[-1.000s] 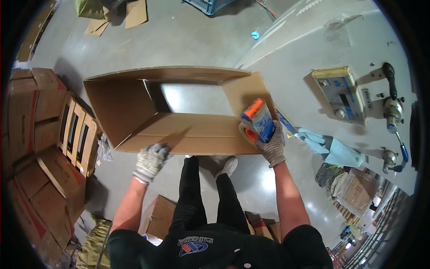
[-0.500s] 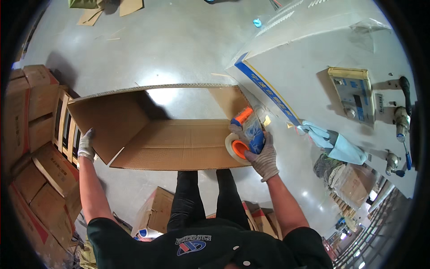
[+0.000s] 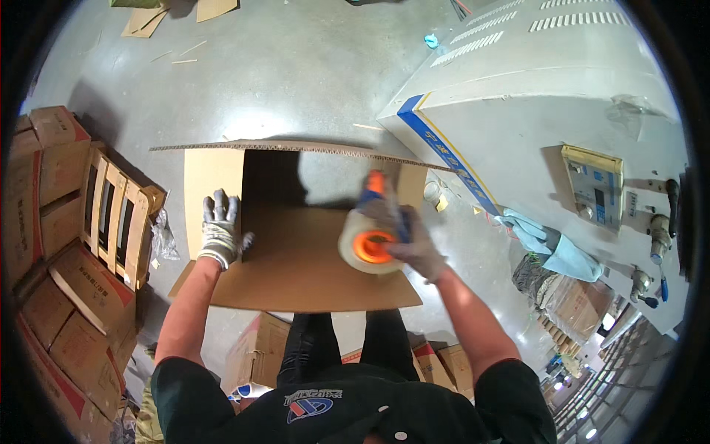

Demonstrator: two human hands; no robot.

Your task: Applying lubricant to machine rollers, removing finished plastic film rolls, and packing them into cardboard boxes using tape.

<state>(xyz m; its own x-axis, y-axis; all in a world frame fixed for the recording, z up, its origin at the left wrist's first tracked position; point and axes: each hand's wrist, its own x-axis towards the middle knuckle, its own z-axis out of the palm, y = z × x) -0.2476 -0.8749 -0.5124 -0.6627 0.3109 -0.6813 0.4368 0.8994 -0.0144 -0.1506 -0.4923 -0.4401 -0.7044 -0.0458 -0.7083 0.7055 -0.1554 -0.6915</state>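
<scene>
Over the concrete floor [image 3: 296, 66], left hand [image 3: 218, 229] flat, fingers spread on the cardboard box [image 3: 310, 259]; right hand [image 3: 410, 240] fingers wrapped around tape dispenser [image 3: 370, 244] at centre flap. Sealing step; next likely needs tape pressed along the seam.

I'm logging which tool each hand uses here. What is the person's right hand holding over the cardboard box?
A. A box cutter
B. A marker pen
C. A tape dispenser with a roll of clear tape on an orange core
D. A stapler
C: the right hand grips a tape dispenser whose clear roll with an orange core sits above the cardboard box, while the left hand lies flat on the box's flap.
</scene>
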